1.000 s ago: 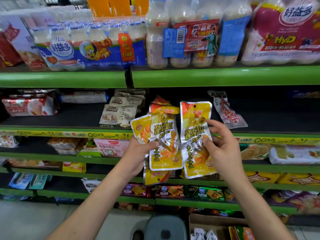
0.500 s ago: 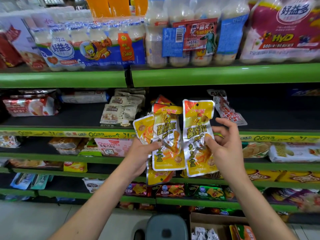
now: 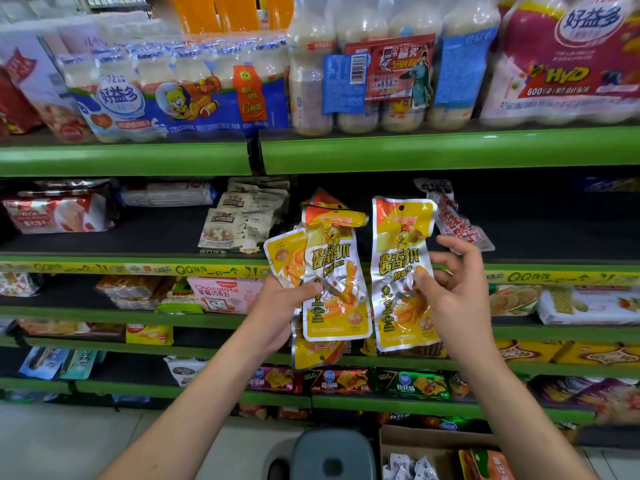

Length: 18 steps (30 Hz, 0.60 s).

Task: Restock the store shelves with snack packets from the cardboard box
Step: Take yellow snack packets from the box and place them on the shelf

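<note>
In front of the green shelves (image 3: 450, 150), the left hand (image 3: 280, 306) grips a bunch of yellow snack packets (image 3: 332, 271), thumb pressed on the front one. The right hand (image 3: 457, 292) pinches one more yellow packet (image 3: 401, 258) just beside them, its other fingers loose. Low down, the cardboard box (image 3: 433, 439) sits open.

Several snack packets (image 3: 332, 282) are held in the left hand (image 3: 277, 306), left of a single packet (image 3: 401, 271) in the right hand (image 3: 453, 292). The cardboard box (image 3: 408, 441) is seen below, on the floor before the shelves (image 3: 450, 150).
</note>
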Each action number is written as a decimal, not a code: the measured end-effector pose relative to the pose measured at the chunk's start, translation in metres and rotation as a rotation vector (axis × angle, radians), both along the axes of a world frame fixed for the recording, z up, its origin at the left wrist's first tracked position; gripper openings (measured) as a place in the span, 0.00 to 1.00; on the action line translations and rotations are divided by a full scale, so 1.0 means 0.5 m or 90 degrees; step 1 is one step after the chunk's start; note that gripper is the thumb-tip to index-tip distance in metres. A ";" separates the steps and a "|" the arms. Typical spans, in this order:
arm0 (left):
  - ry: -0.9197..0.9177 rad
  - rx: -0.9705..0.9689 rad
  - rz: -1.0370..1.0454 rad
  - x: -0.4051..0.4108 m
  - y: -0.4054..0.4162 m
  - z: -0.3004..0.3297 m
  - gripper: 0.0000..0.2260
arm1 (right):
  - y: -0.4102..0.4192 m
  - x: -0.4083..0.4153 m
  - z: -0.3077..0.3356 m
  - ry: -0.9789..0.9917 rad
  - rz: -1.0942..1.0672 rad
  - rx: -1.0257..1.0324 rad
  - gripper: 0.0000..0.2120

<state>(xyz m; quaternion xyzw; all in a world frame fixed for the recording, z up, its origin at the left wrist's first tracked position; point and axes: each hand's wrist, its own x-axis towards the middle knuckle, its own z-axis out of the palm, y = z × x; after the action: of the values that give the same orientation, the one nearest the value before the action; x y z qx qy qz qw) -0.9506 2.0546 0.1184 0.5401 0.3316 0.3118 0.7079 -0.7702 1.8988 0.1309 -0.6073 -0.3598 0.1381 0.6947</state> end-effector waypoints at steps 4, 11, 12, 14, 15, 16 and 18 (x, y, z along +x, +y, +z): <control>-0.003 -0.006 -0.004 -0.001 0.003 0.000 0.17 | 0.004 0.002 0.001 0.008 -0.006 -0.006 0.24; -0.016 -0.014 -0.014 0.002 0.000 -0.003 0.17 | 0.033 -0.002 -0.017 0.228 0.037 0.020 0.20; -0.013 -0.018 -0.016 0.005 -0.003 -0.005 0.16 | 0.043 -0.011 -0.022 0.258 0.047 0.006 0.18; -0.003 -0.022 -0.021 0.013 -0.014 -0.006 0.14 | 0.063 -0.033 -0.033 0.279 0.066 -0.048 0.13; -0.011 -0.028 -0.035 0.018 -0.019 -0.008 0.12 | 0.071 -0.042 -0.039 0.288 0.073 -0.079 0.09; -0.022 -0.037 -0.053 0.023 -0.024 -0.009 0.10 | 0.076 -0.048 -0.044 0.289 0.075 -0.114 0.05; -0.033 -0.052 -0.071 0.022 -0.025 -0.004 0.11 | 0.088 -0.055 -0.043 0.285 0.067 -0.178 0.07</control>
<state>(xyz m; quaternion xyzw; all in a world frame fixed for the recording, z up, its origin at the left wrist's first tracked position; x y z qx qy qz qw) -0.9396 2.0423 0.1163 0.5200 0.2949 0.2719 0.7541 -0.7978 1.9426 0.1092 -0.6322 -0.2055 0.3537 0.6580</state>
